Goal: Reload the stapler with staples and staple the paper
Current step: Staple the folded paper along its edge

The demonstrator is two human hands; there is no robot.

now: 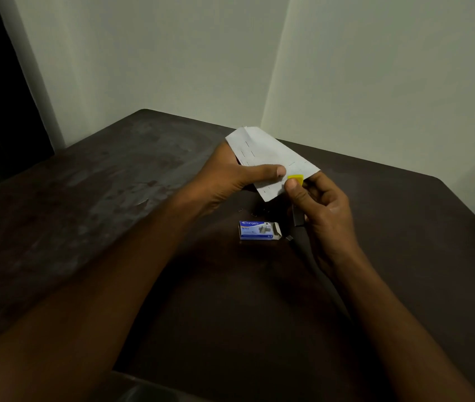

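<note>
Left hand (pixel 230 181) pinches the paper (pixel 271 152), thumb on top, holding it clear of the table (pixel 114 198), apparently to present its near edge. Right hand (pixel 320 204) grips the stapler (pixel 296 178), thumb by its yellow nose at that edge, likely ready to press. The stapler's long axis runs away from the person, nose toward the paper. The paper's long axis slants far-left to near-right. The staple box (pixel 259 230) lies open on the table below.

I am seeing both forearms running bare to the wrists, left hand (pixel 227 181) and right hand (pixel 321 204) uncovered too.
</note>
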